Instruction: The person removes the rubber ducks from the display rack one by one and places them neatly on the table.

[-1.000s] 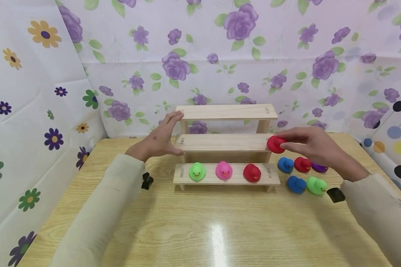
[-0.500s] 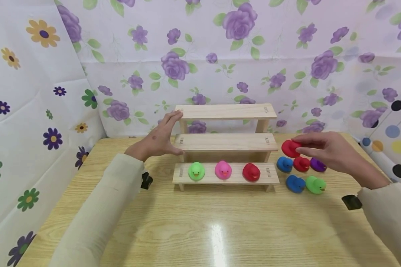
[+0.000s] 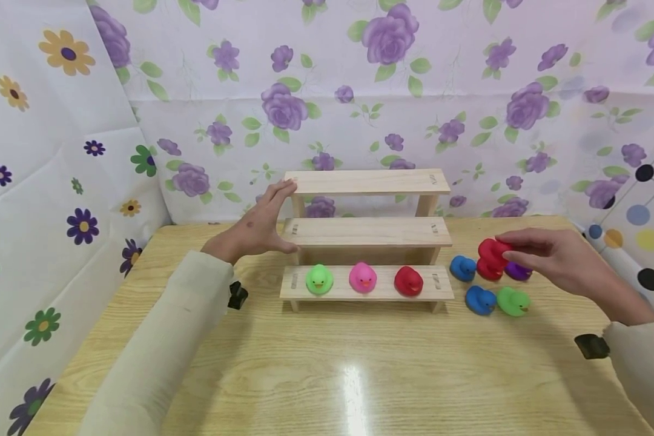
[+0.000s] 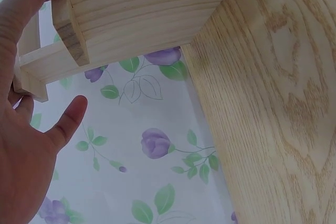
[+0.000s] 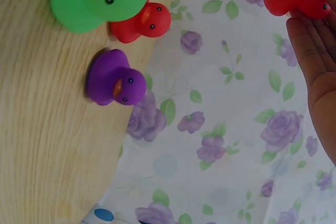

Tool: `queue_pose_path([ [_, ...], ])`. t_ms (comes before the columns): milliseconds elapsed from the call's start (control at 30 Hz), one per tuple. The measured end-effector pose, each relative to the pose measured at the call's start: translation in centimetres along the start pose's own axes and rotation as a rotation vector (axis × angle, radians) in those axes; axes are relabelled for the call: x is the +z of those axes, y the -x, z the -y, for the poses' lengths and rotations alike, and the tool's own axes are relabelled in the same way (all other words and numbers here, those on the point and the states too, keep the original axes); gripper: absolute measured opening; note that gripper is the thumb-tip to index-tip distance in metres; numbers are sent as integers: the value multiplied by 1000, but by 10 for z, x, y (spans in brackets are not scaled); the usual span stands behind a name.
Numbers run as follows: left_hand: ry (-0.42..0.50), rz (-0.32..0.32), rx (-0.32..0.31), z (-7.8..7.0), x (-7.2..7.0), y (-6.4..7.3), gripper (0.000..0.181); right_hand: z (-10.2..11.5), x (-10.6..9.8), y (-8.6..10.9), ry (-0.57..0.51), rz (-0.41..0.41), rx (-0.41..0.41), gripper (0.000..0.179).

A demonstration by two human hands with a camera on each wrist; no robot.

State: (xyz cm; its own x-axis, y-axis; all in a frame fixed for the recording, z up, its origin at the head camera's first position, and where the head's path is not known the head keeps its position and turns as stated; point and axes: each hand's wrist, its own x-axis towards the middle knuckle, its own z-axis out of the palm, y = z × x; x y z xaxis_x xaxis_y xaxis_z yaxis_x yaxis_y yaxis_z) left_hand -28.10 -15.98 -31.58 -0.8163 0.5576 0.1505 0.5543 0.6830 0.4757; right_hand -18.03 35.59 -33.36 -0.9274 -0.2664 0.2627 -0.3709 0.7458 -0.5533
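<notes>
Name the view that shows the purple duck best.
The right wrist view: the purple duck is unobstructed there, both eyes visible. The head view shows it partly hidden by the right hand; the left wrist view omits it.

The head camera looks forward and down across the desk (image 3: 305,369), far enough back to take in both hands. The left wrist camera, tilted sideways, faces the wooden stand (image 4: 142,17) from close by the left hand (image 4: 23,156); the right wrist's, also tilted, shares the purple duck (image 5: 115,80) with the head view.
</notes>
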Motion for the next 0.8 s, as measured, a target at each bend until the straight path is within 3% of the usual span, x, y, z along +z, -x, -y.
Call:
queue_pose_path([
  [133,15,-1,-2,-1,0,0,121,-7,-4,7,14,19,44,31],
  [433,33,6,-3,-1,0,1,121,-25,-9,25,-10,14,41,31],
  [800,31,14,-10,-1,0,0,120,-50,-10,48,50,28,117,31],
])
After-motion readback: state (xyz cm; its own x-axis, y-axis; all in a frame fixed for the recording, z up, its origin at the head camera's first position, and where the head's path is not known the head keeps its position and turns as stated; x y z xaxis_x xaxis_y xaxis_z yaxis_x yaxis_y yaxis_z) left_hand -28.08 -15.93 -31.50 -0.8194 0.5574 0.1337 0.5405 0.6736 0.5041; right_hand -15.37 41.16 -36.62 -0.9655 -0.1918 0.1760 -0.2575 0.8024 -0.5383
